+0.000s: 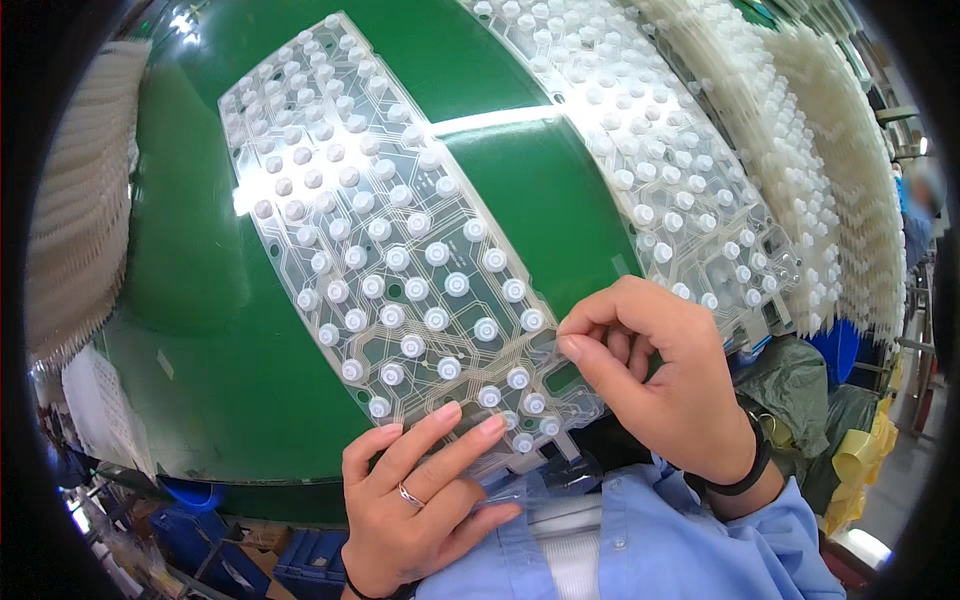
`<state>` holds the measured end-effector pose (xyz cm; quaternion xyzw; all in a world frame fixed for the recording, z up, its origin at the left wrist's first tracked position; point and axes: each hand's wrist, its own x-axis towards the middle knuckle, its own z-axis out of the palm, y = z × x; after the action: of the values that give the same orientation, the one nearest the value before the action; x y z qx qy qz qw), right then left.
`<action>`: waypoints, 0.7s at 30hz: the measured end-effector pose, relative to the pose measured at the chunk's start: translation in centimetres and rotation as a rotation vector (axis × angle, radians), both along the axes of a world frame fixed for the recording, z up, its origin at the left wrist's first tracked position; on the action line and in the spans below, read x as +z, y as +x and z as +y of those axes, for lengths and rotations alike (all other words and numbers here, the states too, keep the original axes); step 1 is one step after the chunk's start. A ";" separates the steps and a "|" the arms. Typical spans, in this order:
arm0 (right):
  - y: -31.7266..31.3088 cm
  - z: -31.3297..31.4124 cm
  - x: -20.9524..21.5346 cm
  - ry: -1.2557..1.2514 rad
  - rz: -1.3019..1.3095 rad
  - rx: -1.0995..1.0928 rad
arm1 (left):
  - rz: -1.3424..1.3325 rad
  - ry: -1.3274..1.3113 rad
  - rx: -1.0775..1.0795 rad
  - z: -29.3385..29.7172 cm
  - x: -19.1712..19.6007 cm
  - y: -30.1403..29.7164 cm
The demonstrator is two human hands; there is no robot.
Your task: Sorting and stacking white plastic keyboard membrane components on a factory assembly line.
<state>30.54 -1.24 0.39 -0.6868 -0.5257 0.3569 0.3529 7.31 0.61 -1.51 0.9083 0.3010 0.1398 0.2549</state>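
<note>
Green tabletop (225, 370), flat support. Clear domed circuit sheet (405, 240) on top, slanting, near end toward body, likely for easy reach. Similar sheet (655, 165) to the right, apart. Left hand (425, 505) loosely spread, gripping nothing, resting on near end, probably steadying it. Right hand (665, 370) nearly closed, pinching thin clear film (546, 352) at sheet's right edge, probably for fine control; loose strip or sheet part, can't tell.

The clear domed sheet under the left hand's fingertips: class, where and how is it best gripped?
Probably by the narrow margins of its two long edges, coming from both sides with light thumb-and-fingertip pinches. The clear sheet lies flat on the green table and looks thin, and white domes crowd its face, leaving the margins the easier hold.
</note>
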 end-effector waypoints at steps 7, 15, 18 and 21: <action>0.0 -0.2 -0.4 0.001 -0.049 0.029 | 0.022 0.036 -0.038 0.1 0.0 -0.2; 0.0 -0.2 -0.2 -0.022 -0.048 0.007 | 0.010 -0.017 0.015 0.0 0.3 0.2; 0.1 -0.1 -0.4 0.005 -0.045 0.029 | 0.011 -0.020 0.016 0.1 0.4 0.2; 0.1 -0.1 -0.6 0.016 -0.062 0.033 | 0.006 -0.017 0.017 0.1 0.3 0.2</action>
<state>30.64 -1.38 -0.19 -0.6858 -0.5505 0.3373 0.3359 7.56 0.72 -1.24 0.9039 0.3108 0.1368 0.2603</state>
